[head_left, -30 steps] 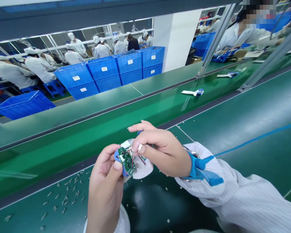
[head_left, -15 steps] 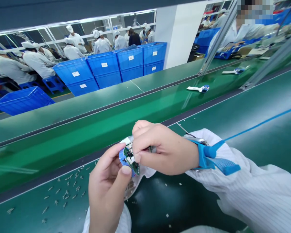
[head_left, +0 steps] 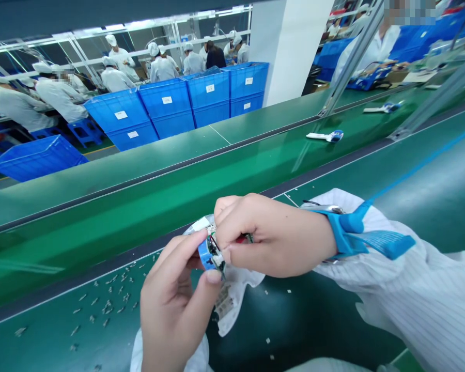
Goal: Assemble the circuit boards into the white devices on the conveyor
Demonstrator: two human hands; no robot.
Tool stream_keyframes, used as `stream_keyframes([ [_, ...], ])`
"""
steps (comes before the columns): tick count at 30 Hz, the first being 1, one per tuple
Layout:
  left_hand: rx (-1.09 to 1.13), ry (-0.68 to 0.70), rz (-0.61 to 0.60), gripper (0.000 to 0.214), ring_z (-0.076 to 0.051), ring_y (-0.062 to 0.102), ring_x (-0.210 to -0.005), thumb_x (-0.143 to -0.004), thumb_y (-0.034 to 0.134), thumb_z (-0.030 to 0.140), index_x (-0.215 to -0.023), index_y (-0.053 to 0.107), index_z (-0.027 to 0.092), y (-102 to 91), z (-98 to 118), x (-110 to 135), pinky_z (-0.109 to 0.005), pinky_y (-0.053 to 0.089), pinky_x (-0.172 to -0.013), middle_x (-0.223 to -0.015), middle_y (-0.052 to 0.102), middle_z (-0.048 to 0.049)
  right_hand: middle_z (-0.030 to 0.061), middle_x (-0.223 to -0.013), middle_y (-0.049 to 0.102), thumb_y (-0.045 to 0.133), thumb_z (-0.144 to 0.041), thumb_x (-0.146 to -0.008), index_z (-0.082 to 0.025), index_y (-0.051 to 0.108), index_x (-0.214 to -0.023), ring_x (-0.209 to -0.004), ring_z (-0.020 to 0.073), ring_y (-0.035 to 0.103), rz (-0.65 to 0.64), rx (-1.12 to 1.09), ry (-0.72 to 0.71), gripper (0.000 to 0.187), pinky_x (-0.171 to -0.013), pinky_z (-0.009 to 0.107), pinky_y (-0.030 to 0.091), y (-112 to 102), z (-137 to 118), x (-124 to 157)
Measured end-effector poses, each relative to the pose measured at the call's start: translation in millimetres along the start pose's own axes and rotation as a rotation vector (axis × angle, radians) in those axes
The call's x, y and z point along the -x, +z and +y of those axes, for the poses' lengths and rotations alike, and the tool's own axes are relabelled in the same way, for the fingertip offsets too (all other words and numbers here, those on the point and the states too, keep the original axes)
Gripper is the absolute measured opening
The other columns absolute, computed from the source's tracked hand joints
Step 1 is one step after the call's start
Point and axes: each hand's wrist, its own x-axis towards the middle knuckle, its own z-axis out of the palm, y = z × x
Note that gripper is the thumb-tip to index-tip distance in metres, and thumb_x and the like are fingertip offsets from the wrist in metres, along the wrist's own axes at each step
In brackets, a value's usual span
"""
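My left hand (head_left: 174, 294) grips a small blue-rimmed device (head_left: 205, 254) between thumb and fingers. A green circuit board (head_left: 218, 260) with white connectors and thin wires shows in its open side. My right hand (head_left: 275, 235) is closed in a pinch against the board's right side. Its fingertips hide what they grip, and bits of red and green show beneath the fingers. A blue wrist strap (head_left: 352, 227) with a cord circles the right wrist. Under both hands lies a crumpled clear-white plastic piece (head_left: 232, 305) with small square markings.
Many small metal parts (head_left: 107, 307) lie scattered on the green bench at left. Beyond it a green conveyor belt (head_left: 139, 199) carries a white-handled item (head_left: 325, 136). Blue crates (head_left: 166, 101) and people in white coats are farther back. A metal post (head_left: 351, 62) rises at right.
Both hands have shifted slightly right, and the blue-rimmed device has turned so less of its board shows. More of the plastic piece is visible below. The white-handled item sits farther right.
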Motion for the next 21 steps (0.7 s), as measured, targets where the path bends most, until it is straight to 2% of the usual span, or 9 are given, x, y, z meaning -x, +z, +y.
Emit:
stream_keyframes([
  [3, -0.107, 0.054, -0.002, 0.028, -0.012, 0.06, -0.079, -0.082, 0.065, 0.025, -0.108, 0.066, 0.035, -1.9, 1.8, -0.6, -0.019, 0.046, -0.062, -0.097, 0.067, 0.0039, -0.0046, -0.049, 0.043, 0.046, -0.001, -0.073, -0.015, 0.037, -0.046, -0.052, 0.0059, 0.035, -0.033, -0.022, 0.047, 0.032, -0.068, 0.023, 0.036, -0.9, -1.5, 0.3],
  [5, -0.181, 0.094, 0.003, 0.028, -0.012, 0.059, -0.078, -0.084, 0.062, 0.025, -0.111, 0.064, 0.033, -3.2, 0.9, -1.0, -0.02, 0.046, -0.062, -0.099, 0.066, 0.0032, -0.0042, -0.049, 0.045, 0.047, -0.001, -0.074, -0.015, 0.039, -0.046, -0.054, 0.0064, 0.037, -0.01, 0.01, 0.053, 0.032, -0.068, 0.023, 0.036, -0.1, -2.7, 0.6],
  [9, -0.368, 0.183, -0.079, 0.035, -0.017, 0.058, -0.094, -0.091, 0.05, 0.027, -0.125, 0.052, 0.03, -0.8, -3.7, 1.8, -0.024, 0.048, -0.072, -0.111, 0.06, -0.0025, -0.004, -0.05, 0.052, 0.047, 0.0, -0.076, -0.015, 0.045, -0.047, -0.053, 0.0067, 0.039, 0.048, 0.087, 0.041, 0.033, -0.073, 0.026, 0.036, 3.3, -5.7, 1.1],
  [11, -0.383, 0.151, -0.104, 0.041, -0.019, 0.057, -0.1, -0.094, 0.042, 0.031, -0.135, 0.039, 0.027, 4.7, -4.4, 5.8, -0.027, 0.049, -0.075, -0.12, 0.054, -0.0075, -0.004, -0.05, 0.054, 0.05, -0.002, -0.076, -0.015, 0.047, -0.046, -0.052, 0.0071, 0.04, 0.048, 0.087, 0.05, 0.032, -0.073, 0.027, 0.037, 5.0, -7.3, 1.6],
  [13, -0.36, 0.093, -0.08, 0.048, -0.02, 0.059, -0.099, -0.093, 0.041, 0.034, -0.138, 0.029, 0.023, 11.7, -3.5, 10.4, -0.028, 0.051, -0.073, -0.123, 0.05, -0.011, -0.004, -0.049, 0.055, 0.053, -0.001, -0.074, -0.014, 0.049, -0.046, -0.053, 0.0077, 0.043, 0.042, 0.077, 0.059, 0.032, -0.072, 0.027, 0.037, 6.5, -8.7, 2.2],
  [17, -0.407, -0.01, -0.071, 0.043, -0.019, 0.06, -0.093, -0.09, 0.044, 0.028, -0.131, 0.031, 0.026, 20.5, -0.6, 16.1, -0.03, 0.051, -0.071, -0.121, 0.049, -0.0102, -0.0036, -0.05, 0.056, 0.05, 0.005, -0.07, -0.014, 0.052, -0.046, -0.057, 0.0084, 0.047, 0.088, 0.066, 0.072, 0.03, -0.073, 0.026, 0.037, 10.5, -8.8, 3.1],
  [21, -0.542, -0.117, -0.015, 0.039, -0.023, 0.06, -0.092, -0.091, 0.041, 0.031, -0.128, 0.033, 0.022, 22.5, 0.0, 15.8, -0.036, 0.052, -0.069, -0.115, 0.051, -0.0131, -0.0037, -0.053, 0.06, 0.052, 0.002, -0.07, -0.015, 0.057, -0.049, -0.063, 0.0097, 0.05, 0.221, -0.011, 0.194, 0.027, -0.066, 0.024, 0.038, 19.4, -5.2, 2.6],
])
